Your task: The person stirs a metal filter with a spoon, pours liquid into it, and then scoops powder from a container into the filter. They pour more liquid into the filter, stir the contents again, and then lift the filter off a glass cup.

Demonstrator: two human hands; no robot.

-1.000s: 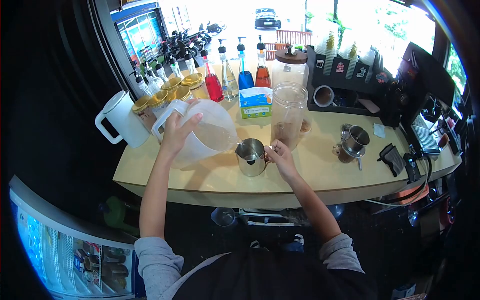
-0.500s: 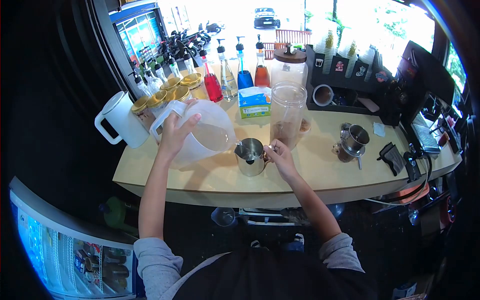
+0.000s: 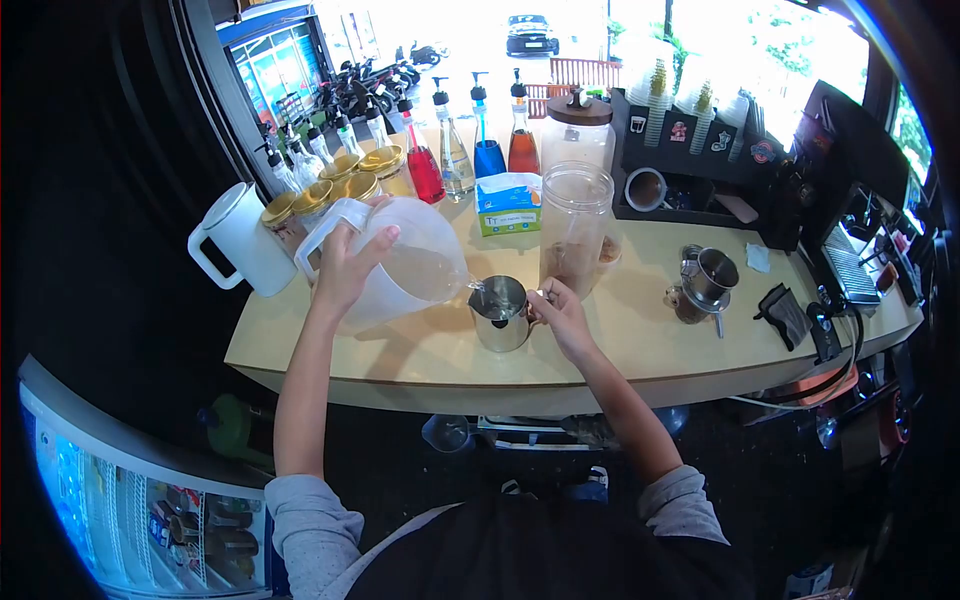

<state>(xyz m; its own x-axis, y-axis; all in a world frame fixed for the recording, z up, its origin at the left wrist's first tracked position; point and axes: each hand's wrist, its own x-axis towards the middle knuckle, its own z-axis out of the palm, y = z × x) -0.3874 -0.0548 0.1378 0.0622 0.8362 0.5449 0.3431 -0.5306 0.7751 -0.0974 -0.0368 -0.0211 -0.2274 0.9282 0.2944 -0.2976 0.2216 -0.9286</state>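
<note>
My left hand (image 3: pixel 352 262) is closed round the handle of a translucent plastic pitcher (image 3: pixel 425 240), which is tilted to the right. Water runs from its spout into a stainless steel milk jug (image 3: pixel 502 330) standing upright on the counter. With my right hand (image 3: pixel 560 312) I grip the jug's handle from the right side. Just behind the jug rises a tall clear plastic jar (image 3: pixel 577 215) with brown contents low inside.
On the wooden counter (image 3: pixel 640 350) are a white jug (image 3: pixel 240 240), gold-lidded jars (image 3: pixel 355 187), pump bottles (image 3: pixel 424 170), a tissue box (image 3: pixel 510 207) and a metal coffee filter (image 3: pixel 712 272). A black cup organiser (image 3: pixel 690 150) stands at the back right.
The pitcher is tipped slightly further, and the stream into the milk jug looks fuller. My right hand and the milk jug stay in place.
</note>
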